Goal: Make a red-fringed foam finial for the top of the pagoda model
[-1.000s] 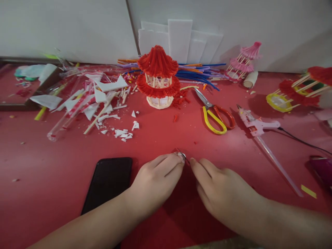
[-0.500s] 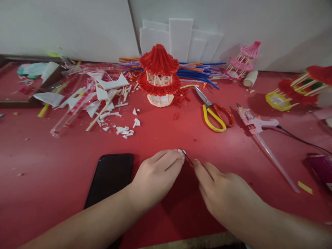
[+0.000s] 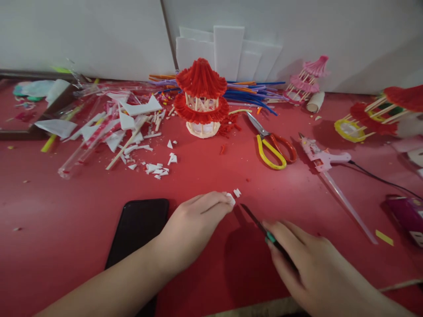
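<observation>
Bench: from my remote view, a smooth red bench [image 3: 211, 167] runs to a pale grey panelled wall [image 3: 82, 35] with one dark seam.
Scraps: to the left I see crinkled clear plastic wrappers [image 3: 74, 160] and angular white foam-like offcuts [image 3: 145, 107].
Phone: a flat black rectangular phone [image 3: 140, 224] lies partly behind the left forearm.
Left grip: my left hand [image 3: 193, 224] pinches a small white faceted foam-like piece [image 3: 231, 200], low over the bench's middle.
Tower: a fuzzy red two-tiered model tower [image 3: 202, 79] stands upright on pale sticks.
Right grip: my right hand [image 3: 304, 255] is wrapped around a slim dark-bladed knife [image 3: 254, 217] with a green detail, its tip apart from the piece.
Tools: scissors with yellow and red handles [image 3: 272, 152], then a pale pink plastic glue gun [image 3: 325, 159].
Change: half a second ago the blade met the white piece; now it has drawn away rightward, and a notched white chip [image 3: 237, 193] lies loose just beside the piece.
</observation>
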Action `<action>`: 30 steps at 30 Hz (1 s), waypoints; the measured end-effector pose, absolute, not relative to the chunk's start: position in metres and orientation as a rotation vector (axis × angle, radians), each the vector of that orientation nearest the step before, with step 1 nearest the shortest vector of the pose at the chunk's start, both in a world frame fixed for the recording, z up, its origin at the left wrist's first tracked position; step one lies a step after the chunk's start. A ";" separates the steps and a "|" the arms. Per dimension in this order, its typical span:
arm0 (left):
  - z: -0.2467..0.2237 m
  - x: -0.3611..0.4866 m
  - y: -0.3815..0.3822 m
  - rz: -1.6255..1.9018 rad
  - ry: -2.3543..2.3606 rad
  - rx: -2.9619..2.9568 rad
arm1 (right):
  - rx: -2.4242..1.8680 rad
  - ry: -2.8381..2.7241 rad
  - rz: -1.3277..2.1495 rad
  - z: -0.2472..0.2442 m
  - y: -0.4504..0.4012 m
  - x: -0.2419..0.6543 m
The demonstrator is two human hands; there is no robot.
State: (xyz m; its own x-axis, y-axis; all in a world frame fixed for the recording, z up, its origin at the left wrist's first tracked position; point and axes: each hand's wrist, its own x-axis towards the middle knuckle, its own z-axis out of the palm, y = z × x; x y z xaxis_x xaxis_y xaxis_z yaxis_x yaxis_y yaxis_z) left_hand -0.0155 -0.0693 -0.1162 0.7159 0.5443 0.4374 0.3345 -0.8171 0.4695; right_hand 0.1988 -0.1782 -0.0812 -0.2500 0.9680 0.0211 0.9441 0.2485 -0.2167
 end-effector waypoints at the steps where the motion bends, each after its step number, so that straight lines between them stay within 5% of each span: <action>1: -0.116 -0.016 -0.068 0.790 0.686 2.517 | -1.822 -2.304 0.272 -0.082 -0.177 0.201; 12: -0.111 -0.005 -0.069 0.803 0.963 2.458 | -1.748 -2.287 0.203 -0.088 -0.154 0.190; 30: -0.118 -0.011 -0.069 0.830 0.792 2.693 | -1.768 -2.407 0.128 -0.087 -0.153 0.180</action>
State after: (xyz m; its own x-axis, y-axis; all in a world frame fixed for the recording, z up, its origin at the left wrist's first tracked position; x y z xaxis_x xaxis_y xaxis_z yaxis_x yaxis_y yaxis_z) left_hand -0.0111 -0.0695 -0.1183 0.6962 0.5524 0.4585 0.4319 -0.8325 0.3470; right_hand 0.1802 -0.1530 -0.0868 -0.2929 0.9534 0.0718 0.9405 0.3008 -0.1580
